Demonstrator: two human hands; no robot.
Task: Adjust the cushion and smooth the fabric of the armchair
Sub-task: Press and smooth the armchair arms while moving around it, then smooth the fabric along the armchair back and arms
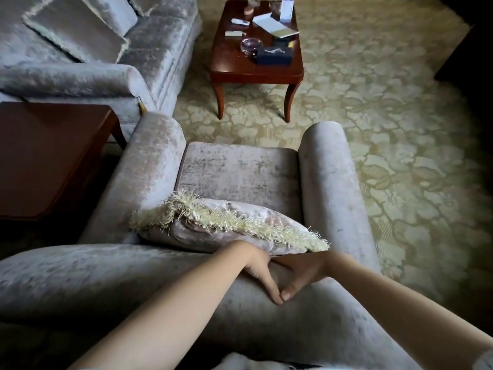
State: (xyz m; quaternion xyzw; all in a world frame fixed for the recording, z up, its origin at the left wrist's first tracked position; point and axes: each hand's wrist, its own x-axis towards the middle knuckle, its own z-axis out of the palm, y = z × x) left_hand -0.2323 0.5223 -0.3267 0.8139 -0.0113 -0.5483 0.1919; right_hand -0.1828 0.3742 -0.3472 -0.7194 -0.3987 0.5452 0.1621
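I stand behind a grey velvet armchair (240,172) and look down over its backrest. A matching cushion (218,231) with a cream fringe lies tilted on the seat against the backrest. My left hand (260,271) and my right hand (301,273) rest side by side on the top of the backrest, just behind the cushion. Their thumbs point toward me and touch at the tips. The fingers curl over the far side of the backrest and are hidden, so whether they touch the cushion is unclear.
A dark wooden side table (50,156) stands left of the armchair. A grey sofa (106,62) with cushions sits at the back left. A wooden coffee table (256,68) carrying papers, an ashtray and a tissue box stands on the patterned carpet (386,129) ahead.
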